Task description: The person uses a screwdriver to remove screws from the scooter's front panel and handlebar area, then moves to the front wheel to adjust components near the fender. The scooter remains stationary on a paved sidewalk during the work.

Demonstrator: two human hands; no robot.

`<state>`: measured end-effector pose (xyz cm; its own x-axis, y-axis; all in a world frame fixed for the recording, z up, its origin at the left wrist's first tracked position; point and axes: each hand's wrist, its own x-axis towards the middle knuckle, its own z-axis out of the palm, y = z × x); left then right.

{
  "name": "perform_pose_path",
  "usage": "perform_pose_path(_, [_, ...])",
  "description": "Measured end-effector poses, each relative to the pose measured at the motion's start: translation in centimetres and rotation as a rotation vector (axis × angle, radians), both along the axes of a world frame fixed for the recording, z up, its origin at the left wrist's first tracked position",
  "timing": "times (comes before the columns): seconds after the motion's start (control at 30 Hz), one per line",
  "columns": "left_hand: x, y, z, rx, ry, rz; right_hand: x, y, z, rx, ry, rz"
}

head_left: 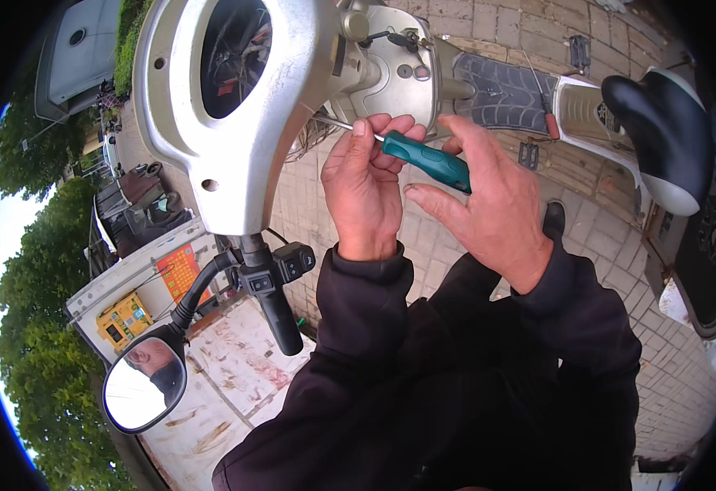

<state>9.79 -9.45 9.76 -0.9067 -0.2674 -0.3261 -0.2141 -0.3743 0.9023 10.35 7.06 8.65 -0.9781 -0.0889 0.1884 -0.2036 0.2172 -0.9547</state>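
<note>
A screwdriver with a green handle (427, 160) slants across the middle, its metal shaft pointing up-left to the edge of the scooter's silver front cowl (292, 90). My left hand (366, 192) is closed, thumb and curled fingers round the shaft close to the handle. Around the handle's butt end, my right hand (497, 200) is open, thumb and forefinger spread to either side; whether the palm touches the butt I cannot tell. The screwdriver's tip is hidden at the cowl's edge. An oval opening (237, 57) in the cowl shows wiring inside.
Below the cowl are a black handlebar grip (280, 319) with switches and a round mirror (145, 383). The scooter's grey footboard (505, 94) and black seat (660, 123) extend right. A yellow device (125, 322) and an orange panel (179, 274) sit in a white cargo bed (239, 360).
</note>
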Motion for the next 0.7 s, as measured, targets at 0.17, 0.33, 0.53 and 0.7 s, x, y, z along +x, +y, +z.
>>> perform_pose_path(0.17, [-0.6, 0.0, 1.0, 0.135, -0.039, 0.013, -0.9, -1.3, 0.7, 0.052, 0.217, 0.042])
perform_pose_path(0.33, [-0.3, -0.3, 1.1, 0.174, -0.026, 0.009, -1.3, -0.2, 1.5, -0.868, -1.209, 0.253])
perform_pose_path(0.53, [-0.8, 0.2, 1.3, 0.295, 0.016, 0.076, -0.3, -1.5, 1.4, -0.154, -0.444, 0.196])
perform_pose_path(0.7, [-0.6, -0.1, 1.2, 0.223, -0.025, 0.062, -1.1, -0.5, 0.4, -0.463, -0.796, 0.445])
